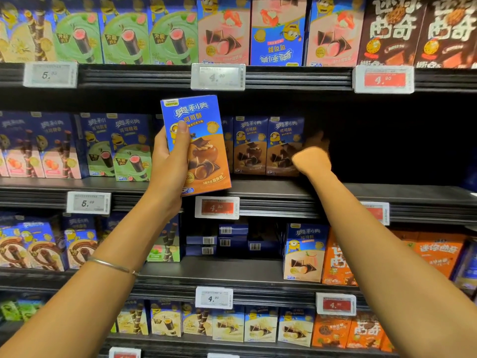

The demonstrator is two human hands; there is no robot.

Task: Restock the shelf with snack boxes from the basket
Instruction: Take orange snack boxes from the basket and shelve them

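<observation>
My left hand (167, 161) holds a blue and orange chocolate snack box (200, 148) upright in front of the middle shelf (271, 188). Two matching boxes (268, 146) stand at the back of that shelf. My right hand (312, 157) reaches into the dark gap just right of the rightmost matching box. Its fingers point into the shelf and are blurred, so I cannot tell whether they touch the box. The basket is out of view.
Right of the matching boxes the middle shelf is a dark gap (387, 151). Green and pink boxes (116, 148) fill its left part. Price tags (217, 207) hang on the shelf edges. The shelves above and below hold several snack boxes.
</observation>
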